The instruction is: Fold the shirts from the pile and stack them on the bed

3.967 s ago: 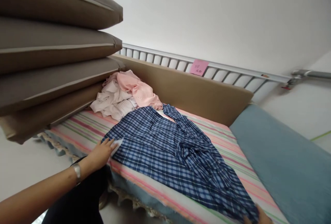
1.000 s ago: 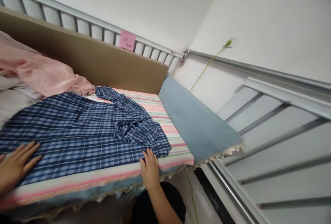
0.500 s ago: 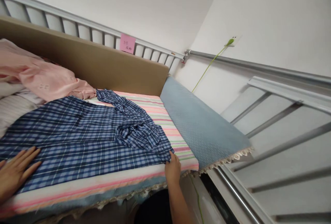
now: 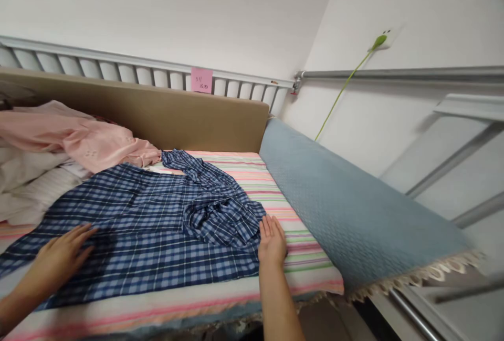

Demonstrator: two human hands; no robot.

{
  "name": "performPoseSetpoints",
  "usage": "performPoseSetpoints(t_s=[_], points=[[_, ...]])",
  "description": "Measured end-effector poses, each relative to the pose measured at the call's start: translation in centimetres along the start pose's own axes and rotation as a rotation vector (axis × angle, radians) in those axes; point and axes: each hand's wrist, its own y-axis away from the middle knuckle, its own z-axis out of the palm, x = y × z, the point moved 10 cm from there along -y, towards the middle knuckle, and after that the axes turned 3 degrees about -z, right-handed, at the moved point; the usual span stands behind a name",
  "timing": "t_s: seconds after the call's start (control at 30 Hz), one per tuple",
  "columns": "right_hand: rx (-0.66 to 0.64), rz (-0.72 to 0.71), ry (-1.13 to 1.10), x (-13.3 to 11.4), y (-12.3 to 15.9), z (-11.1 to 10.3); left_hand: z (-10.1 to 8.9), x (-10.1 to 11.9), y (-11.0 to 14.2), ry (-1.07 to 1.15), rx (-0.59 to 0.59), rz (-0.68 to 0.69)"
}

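Observation:
A blue plaid garment lies spread on the striped bed sheet, its sleeve and collar part bunched toward the right. My left hand is over the garment's left front part, fingers stretched out and apart; whether it touches the cloth I cannot tell. At the garment's right edge is my right hand, palm partly turned up, fingers extended along the cloth and not closed around it.
Pink cloth and whitish cloth are heaped at the left. A brown board stands along the back before a radiator bearing a pink note. A blue quilted cover hangs on the right; a green cord runs behind it.
My right hand has let go of the garment's right corner and moved up along its edge, fingers now straight. My left hand has shifted right and further over the cloth. The view has turned.

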Motion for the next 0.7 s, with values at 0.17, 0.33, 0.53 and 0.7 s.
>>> performPoseSetpoints(t_s=[0.17, 0.33, 0.53, 0.7], points=[[0.072, 0.11, -0.06, 1.9, -1.8, -2.9, 1.6, 18.5, -3.9, 0.149, -0.079, 0.345], [0.095, 0.195, -0.07, 1.8, -3.0, -3.9, 6.5, 37.9, -4.3, 0.134, -0.227, 0.666], [-0.009, 0.183, 0.131, 1.8, -4.0, -3.4, 14.4, 45.8, -5.6, -0.034, -0.407, 0.746], [0.065, 0.219, 0.121, 2.3, -3.8, -2.9, 15.5, 44.5, -8.2, 0.1, -0.473, 0.598]])
